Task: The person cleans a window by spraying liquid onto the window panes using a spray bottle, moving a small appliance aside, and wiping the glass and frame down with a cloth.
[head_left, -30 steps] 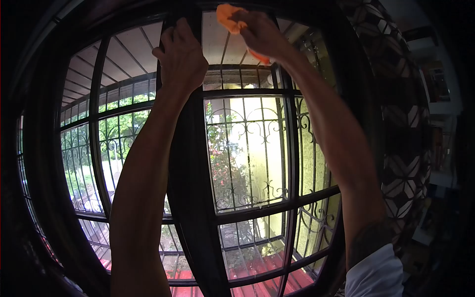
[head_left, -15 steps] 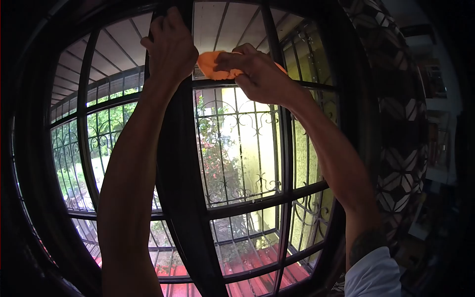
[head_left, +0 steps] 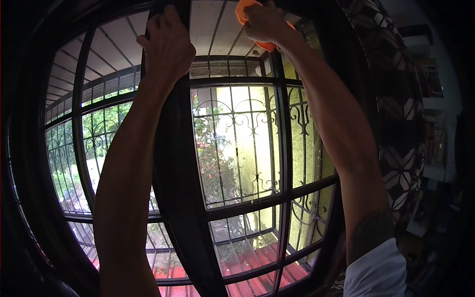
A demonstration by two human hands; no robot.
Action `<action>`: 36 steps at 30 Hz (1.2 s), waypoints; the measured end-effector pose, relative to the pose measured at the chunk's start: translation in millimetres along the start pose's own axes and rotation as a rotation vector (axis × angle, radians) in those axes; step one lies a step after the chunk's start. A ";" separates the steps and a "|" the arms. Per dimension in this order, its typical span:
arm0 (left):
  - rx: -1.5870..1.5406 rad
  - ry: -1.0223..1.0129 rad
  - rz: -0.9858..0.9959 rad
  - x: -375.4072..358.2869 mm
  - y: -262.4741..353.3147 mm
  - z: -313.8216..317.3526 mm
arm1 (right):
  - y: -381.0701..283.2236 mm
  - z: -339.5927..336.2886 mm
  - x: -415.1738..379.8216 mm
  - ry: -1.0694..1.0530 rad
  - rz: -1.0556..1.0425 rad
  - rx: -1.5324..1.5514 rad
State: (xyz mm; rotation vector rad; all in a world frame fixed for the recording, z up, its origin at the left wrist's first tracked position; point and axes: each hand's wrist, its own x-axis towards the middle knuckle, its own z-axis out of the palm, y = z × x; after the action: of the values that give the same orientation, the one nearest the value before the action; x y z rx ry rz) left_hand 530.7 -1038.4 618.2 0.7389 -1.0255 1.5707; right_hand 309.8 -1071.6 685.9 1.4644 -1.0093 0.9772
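My right hand (head_left: 269, 24) is closed on an orange cloth (head_left: 242, 11) at the top of the right-hand window (head_left: 242, 212). The cloth bunches out on both sides of the fingers, over the upper pane near the dark upright bar. My left hand (head_left: 170, 47) is raised to the thick dark window frame (head_left: 174, 148) in the middle, its fingers curled against the wood and its thumb out to the left. The fingertips of that hand are partly lost in shadow.
Beyond the glass stands a black metal grille (head_left: 237, 115) with scrolls, before a yellow wall (head_left: 264, 148) and plants (head_left: 215, 143). A patterned curtain (head_left: 401, 123) hangs at right, with dim shelves (head_left: 438, 104) behind it. Another paned window (head_left: 111, 101) is at left.
My right hand has moved up and to the right with the orange cloth, from the pane's lower bar to its top. My left hand stays on the frame. The view has shifted slightly.
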 end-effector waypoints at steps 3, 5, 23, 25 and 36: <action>0.007 0.005 0.008 -0.9 -1.8 4.0 | 8.5 15.2 -27.5 0.111 -0.111 0.033; 0.031 0.029 0.019 -0.3 -5.5 7.2 | 4.2 16.9 -57.1 0.245 -0.151 0.061; 0.055 0.027 0.018 -2.3 13.3 -2.4 | -45.7 11.7 8.7 0.853 -0.249 0.301; 0.039 -0.051 -0.022 -2.9 17.2 -4.3 | -66.2 24.8 39.9 1.022 -0.254 0.280; 0.052 -0.057 -0.009 -2.5 9.6 -3.6 | -12.4 35.6 42.4 0.383 -0.043 0.201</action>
State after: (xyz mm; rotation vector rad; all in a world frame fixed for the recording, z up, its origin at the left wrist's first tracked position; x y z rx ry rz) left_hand 522.1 -1036.8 612.1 0.8265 -1.0247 1.5816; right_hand 336.6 -1109.5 718.4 1.3827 -0.6136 1.2974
